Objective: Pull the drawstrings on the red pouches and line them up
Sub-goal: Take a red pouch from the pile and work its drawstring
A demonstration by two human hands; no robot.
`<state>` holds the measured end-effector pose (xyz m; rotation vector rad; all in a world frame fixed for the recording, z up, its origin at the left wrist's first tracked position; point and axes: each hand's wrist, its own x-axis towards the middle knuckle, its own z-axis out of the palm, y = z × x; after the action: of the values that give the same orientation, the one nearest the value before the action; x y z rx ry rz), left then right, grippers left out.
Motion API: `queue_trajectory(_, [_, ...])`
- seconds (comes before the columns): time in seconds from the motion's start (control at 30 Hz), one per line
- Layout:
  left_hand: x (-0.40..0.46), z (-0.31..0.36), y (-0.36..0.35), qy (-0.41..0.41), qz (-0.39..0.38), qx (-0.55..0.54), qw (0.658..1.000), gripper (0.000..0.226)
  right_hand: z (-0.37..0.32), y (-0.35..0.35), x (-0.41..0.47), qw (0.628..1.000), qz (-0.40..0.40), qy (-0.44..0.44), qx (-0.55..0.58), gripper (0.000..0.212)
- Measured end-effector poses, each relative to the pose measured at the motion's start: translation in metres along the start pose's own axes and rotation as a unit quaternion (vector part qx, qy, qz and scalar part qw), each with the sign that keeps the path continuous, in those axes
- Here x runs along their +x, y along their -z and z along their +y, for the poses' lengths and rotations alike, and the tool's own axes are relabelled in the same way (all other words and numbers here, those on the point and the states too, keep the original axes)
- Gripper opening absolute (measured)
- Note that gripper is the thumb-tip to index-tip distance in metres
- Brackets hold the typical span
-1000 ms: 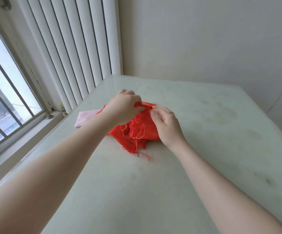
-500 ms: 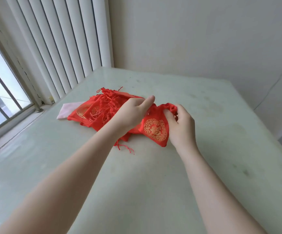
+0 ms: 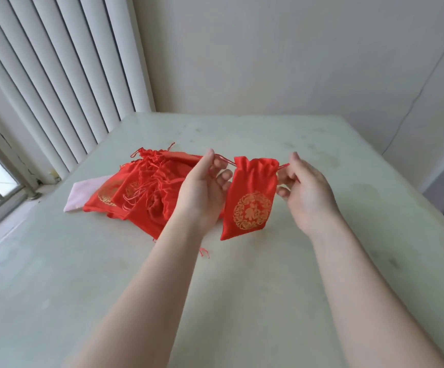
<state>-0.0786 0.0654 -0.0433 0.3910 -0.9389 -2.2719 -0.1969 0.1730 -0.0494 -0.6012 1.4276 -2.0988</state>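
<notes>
A red pouch (image 3: 250,197) with a round gold emblem hangs between my hands above the table, its mouth gathered. My left hand (image 3: 202,192) pinches the drawstring at the pouch's left side. My right hand (image 3: 306,189) pinches the drawstring at its right side. Both strings run taut outward from the pouch's neck. A heap of several more red pouches (image 3: 146,189) with loose tangled strings lies on the table to the left, partly hidden behind my left hand.
The pale green table (image 3: 268,274) stretches around the heap. A pink cloth (image 3: 82,192) pokes out from under the heap's left side. White vertical blinds (image 3: 56,75) and a window stand along the left; a wall runs behind the table.
I lifted one pouch away from the heap and turned it upright. My hands moved from its fabric to its drawstrings and drew apart, gathering its mouth.
</notes>
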Motion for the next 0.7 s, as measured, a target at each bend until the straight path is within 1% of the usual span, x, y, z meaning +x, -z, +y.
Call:
queue_trajectory(0.07, [0.011, -0.004, 0.0, 0.013, 0.039, -0.055, 0.998, 0.044, -0.001, -0.001, 0.007, 0.989, 0.015, -0.044, 0.139, 0.052])
queue_trajectory(0.13, [0.017, -0.008, 0.0, 0.024, 0.044, -0.09, 0.995, 0.054, -0.003, 0.001, 0.01, 0.969, 0.026, -0.066, 0.237, 0.055])
queue_trajectory(0.17, [0.018, -0.009, -0.001, 0.034, 0.04, -0.108, 0.993, 0.055, -0.004, 0.003, 0.01, 0.96, 0.024, -0.07, 0.271, 0.056])
queue_trajectory(0.23, [0.02, -0.01, -0.001, 0.056, 0.032, -0.132, 0.989, 0.049, -0.006, 0.007, 0.011, 0.945, 0.016, -0.078, 0.317, 0.056])
queue_trajectory(0.3, [0.019, -0.009, 0.001, 0.066, 0.025, -0.128, 0.989, 0.04, -0.006, 0.008, 0.011, 0.939, 0.013, -0.096, 0.33, 0.056])
queue_trajectory(0.37, [0.018, -0.01, 0.002, 0.064, 0.025, -0.089, 0.994, 0.044, -0.007, 0.004, 0.01, 0.938, -0.011, -0.114, 0.327, 0.055])
queue_trajectory(0.43, [0.019, -0.011, 0.003, 0.062, 0.046, -0.084, 0.993, 0.051, -0.009, 0.001, 0.01, 0.942, -0.03, -0.117, 0.314, 0.046])
queue_trajectory(0.5, [0.02, -0.008, 0.006, 0.05, 0.08, -0.109, 0.99, 0.051, -0.015, 0.004, 0.011, 0.951, -0.011, -0.113, 0.287, 0.038])
queue_trajectory(0.57, [0.022, -0.004, 0.01, 0.032, 0.11, -0.119, 0.986, 0.054, -0.017, 0.011, 0.013, 0.952, 0.028, -0.129, 0.275, 0.038])
queue_trajectory(0.63, [0.022, -0.002, 0.009, 0.022, 0.121, -0.099, 0.988, 0.051, -0.015, 0.016, 0.013, 0.95, 0.052, -0.146, 0.272, 0.038])
queue_trajectory(0.7, [0.02, -0.003, 0.004, 0.012, 0.113, -0.077, 0.99, 0.045, -0.014, 0.014, 0.013, 0.95, 0.052, -0.128, 0.279, 0.038])
